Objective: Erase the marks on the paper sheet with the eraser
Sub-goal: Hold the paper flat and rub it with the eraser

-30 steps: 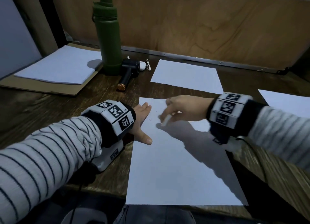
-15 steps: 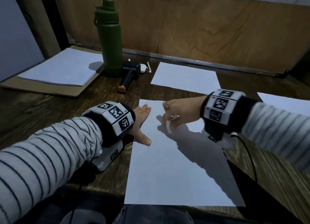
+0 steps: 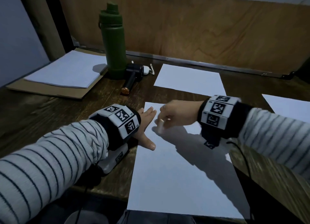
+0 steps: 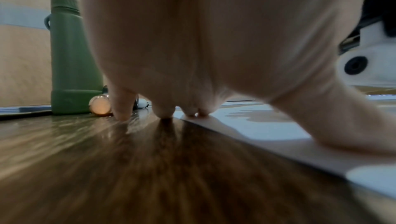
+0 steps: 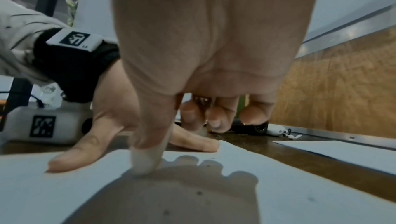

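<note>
Rubbing near top-left corner of white paper sheet; I'd keep short strokes, light pressure, sheet pinned.

Head view: right hand pinches small white eraser, tip down on sheet. Left hand flat, fingers straight, thumb spread.

Left wrist: fingertips straddle sheet edge and dark wooden table.

Right wrist: eraser touching paper; other fingers curled narrow.

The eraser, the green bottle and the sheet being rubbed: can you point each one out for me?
eraser [image 5: 145, 161]: right wrist view, on its white lower end touching the paper.
green bottle [image 3: 114, 44]: head view, on the middle of its body.
paper sheet [image 3: 176, 181]: head view, on a bare part near its middle.
</note>
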`<action>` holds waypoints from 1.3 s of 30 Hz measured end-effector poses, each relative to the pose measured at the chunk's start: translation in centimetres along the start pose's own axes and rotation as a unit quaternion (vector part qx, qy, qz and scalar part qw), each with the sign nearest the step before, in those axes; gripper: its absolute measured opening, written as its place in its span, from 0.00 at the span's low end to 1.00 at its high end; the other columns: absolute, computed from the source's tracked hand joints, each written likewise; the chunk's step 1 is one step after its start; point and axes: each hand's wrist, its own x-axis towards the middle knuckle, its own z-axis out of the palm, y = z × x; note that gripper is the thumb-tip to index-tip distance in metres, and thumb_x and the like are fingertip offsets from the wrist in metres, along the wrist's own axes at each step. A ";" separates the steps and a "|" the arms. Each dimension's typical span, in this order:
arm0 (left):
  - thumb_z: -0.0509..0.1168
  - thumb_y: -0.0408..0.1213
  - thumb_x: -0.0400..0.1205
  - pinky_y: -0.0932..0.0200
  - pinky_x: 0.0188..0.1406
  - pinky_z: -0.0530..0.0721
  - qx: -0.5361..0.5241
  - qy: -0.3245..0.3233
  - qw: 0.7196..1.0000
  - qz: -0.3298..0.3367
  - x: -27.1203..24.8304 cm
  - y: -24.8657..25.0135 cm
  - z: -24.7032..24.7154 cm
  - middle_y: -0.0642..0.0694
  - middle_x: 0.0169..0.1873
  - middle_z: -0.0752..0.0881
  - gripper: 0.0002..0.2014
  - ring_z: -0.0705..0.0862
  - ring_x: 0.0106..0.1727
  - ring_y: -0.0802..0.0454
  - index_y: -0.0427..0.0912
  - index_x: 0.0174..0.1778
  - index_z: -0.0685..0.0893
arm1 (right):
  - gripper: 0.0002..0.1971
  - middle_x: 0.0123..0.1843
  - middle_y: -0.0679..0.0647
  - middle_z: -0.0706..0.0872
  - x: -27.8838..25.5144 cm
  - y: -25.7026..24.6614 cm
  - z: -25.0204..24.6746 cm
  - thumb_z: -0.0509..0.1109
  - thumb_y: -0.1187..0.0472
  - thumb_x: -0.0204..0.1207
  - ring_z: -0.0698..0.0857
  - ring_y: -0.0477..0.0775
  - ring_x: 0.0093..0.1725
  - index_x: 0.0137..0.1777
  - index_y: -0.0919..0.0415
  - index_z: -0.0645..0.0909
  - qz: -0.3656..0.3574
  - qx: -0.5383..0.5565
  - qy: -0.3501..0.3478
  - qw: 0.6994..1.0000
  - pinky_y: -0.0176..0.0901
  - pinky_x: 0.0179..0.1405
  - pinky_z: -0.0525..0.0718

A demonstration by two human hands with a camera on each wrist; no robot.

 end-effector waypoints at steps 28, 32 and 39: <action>0.68 0.66 0.68 0.40 0.76 0.61 0.019 0.015 1.000 -0.004 0.4 0.0 0.1 0.44 0.83 0.45 0.61 0.50 0.83 0.39 0.47 0.82 0.33 | 0.09 0.43 0.52 0.83 1.0 -0.7 0.0 0.69 0.53 0.74 0.80 0.56 0.48 0.34 0.52 0.82 0.137 0.043 0.056 0.988 0.52 0.58 0.82; 0.68 0.69 0.66 0.38 0.79 0.49 0.024 -0.015 1.000 -0.008 0.7 -0.3 0.2 0.49 0.82 0.32 0.63 0.38 0.84 0.43 0.46 0.81 0.29 | 0.13 0.54 0.41 0.89 -2.9 -1.4 1.2 0.66 0.46 0.76 0.83 0.47 0.57 0.55 0.47 0.87 0.088 0.053 -0.013 0.995 0.48 0.63 0.77; 0.68 0.68 0.67 0.39 0.80 0.48 0.025 -0.022 0.999 -0.005 0.6 -0.1 -0.2 0.48 0.82 0.32 0.63 0.37 0.84 0.43 0.44 0.81 0.30 | 0.10 0.46 0.44 0.84 -6.0 1.6 1.4 0.64 0.55 0.80 0.83 0.48 0.49 0.51 0.60 0.83 0.202 0.205 0.043 0.957 0.38 0.47 0.78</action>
